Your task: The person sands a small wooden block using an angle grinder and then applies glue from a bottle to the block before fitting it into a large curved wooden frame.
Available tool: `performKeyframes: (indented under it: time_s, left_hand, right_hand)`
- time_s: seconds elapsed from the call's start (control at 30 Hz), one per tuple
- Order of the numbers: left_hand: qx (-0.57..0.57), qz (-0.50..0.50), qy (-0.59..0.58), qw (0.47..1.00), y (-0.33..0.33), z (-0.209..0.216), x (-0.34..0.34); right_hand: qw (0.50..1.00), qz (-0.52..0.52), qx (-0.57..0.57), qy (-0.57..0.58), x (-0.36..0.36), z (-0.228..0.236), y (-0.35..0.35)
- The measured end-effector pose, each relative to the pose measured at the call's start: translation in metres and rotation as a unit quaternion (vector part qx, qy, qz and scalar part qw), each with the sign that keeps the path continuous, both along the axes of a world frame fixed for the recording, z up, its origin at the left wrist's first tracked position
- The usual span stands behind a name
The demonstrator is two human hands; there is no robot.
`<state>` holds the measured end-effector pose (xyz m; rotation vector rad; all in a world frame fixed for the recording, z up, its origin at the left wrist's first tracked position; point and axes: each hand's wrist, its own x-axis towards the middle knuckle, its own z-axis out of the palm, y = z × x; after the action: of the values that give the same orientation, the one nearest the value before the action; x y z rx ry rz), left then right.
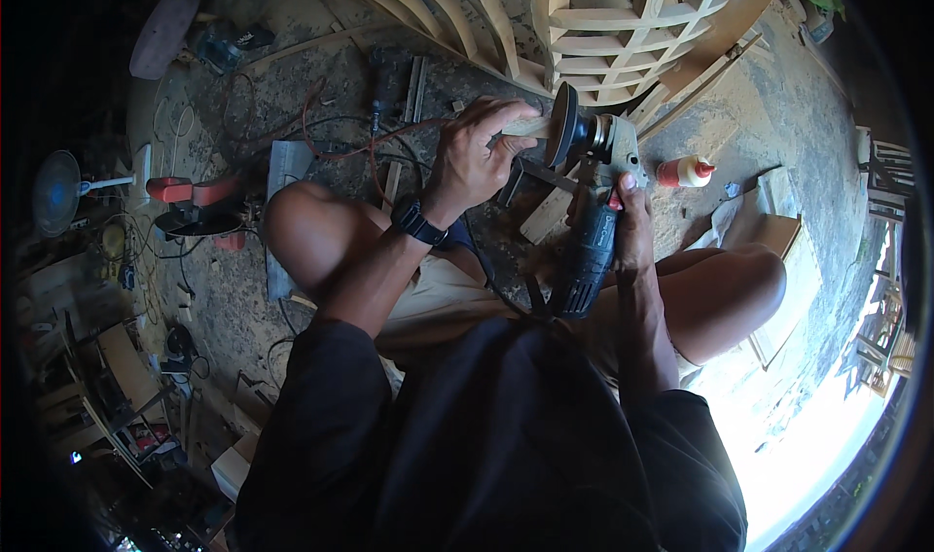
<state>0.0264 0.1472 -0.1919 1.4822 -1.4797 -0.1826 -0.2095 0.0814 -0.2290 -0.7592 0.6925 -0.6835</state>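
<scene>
Gripping an angle grinder (590, 250) mid-scene with the right hand (634, 223), closed around its casing, fingers mostly hidden. Slanting its long axis near to far, slightly rightward, with the black disc (560, 129) facing left at the far end. Pinching a small wooden block (526, 127), lengthwise left to right, between thumb and fingers of the left hand (477, 151) beside the disc; cannot tell whether touching.

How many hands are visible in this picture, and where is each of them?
2. The left hand, near the middle, holds a small piece of wood beside a round disc; the right hand, farther right and lower, grips the grinder.
</scene>
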Motion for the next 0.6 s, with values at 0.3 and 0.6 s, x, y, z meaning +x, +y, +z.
performKeyframes:
  time_s: [0.3,0.6]
  left_hand:
    - [0.002,-0.006,0.01,1.0,0.0018,0.0,0.0002]
    - [0.005,0.01,0.034,0.999,-0.0029,0.0043,0.0031]
  right_hand:
    - [0.999,0.008,0.038,-0.012,-0.0004,0.005,-0.0007]
    - [0.999,0.013,0.028,-0.037,0.0003,-0.0025,-0.0036]
